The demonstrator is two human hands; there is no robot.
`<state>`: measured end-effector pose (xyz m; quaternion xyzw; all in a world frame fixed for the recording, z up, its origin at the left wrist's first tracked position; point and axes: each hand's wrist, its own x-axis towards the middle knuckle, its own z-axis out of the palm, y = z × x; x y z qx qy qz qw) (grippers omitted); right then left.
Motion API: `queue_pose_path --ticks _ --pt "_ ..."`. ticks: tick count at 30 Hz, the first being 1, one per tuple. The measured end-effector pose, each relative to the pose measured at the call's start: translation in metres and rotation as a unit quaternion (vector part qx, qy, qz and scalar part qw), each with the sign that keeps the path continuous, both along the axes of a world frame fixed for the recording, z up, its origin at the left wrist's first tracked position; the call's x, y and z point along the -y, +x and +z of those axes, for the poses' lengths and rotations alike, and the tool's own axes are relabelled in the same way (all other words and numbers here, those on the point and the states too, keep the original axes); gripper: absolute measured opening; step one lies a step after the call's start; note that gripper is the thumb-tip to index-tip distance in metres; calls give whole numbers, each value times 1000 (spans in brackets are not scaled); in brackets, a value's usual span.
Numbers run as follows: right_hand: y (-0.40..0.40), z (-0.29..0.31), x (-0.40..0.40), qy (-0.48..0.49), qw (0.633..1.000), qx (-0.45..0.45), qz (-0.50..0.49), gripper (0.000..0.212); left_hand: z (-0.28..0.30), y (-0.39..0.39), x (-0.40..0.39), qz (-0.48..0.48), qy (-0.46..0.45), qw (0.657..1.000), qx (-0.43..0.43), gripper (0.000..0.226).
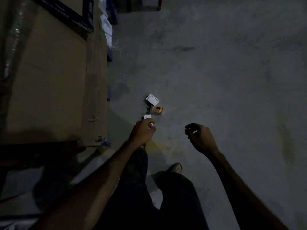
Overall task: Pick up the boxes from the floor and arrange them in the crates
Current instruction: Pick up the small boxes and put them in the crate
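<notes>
We look down on a dim grey concrete floor [216,72], and our two bare arms reach in from the bottom of the frame. Just left of centre three small boxes lie close together on the floor: a white rectangular cardboard box with dark print [152,99] farthest from us, a brown and yellow cardboard box [156,110] just below it, and a small white box [147,116] lowest of the three, right at the knuckles of the left hand [142,132].

The left hand's grip is curled over, fingers bent in, with a pale edge showing at the fingertips (whether that is part of a box in the grip or only light on a nail, we cannot tell). The right hand [200,138], right of centre and well apart from the boxes, is also curled into a loose fist above the floor; a thin pale sliver shows between its fingers, and we cannot tell what it has hold of, if anything.

A large tan cardboard carton [49,80] fills the left of the frame. Dark trousers [137,188] and a sandalled foot [177,167] show at the bottom centre.
</notes>
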<state>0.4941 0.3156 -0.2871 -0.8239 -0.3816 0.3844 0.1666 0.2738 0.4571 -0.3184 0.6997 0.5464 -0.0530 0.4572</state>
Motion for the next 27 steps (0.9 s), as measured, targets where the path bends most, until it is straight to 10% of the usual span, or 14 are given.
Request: queue_pose_path --ticks 13,19,27 --pt "-32 -256 -101 -51 988 -103 -104 24 -228 6 -85 73 -99 989 -77 6" --pt "-19 -394 -152 -101 989 -103 6 33 -372 16 -89 198 -131 967 -91 13" --pt "6 -559 -208 -137 974 40 175 56 -518 18 -97 96 -145 981 -84 15"
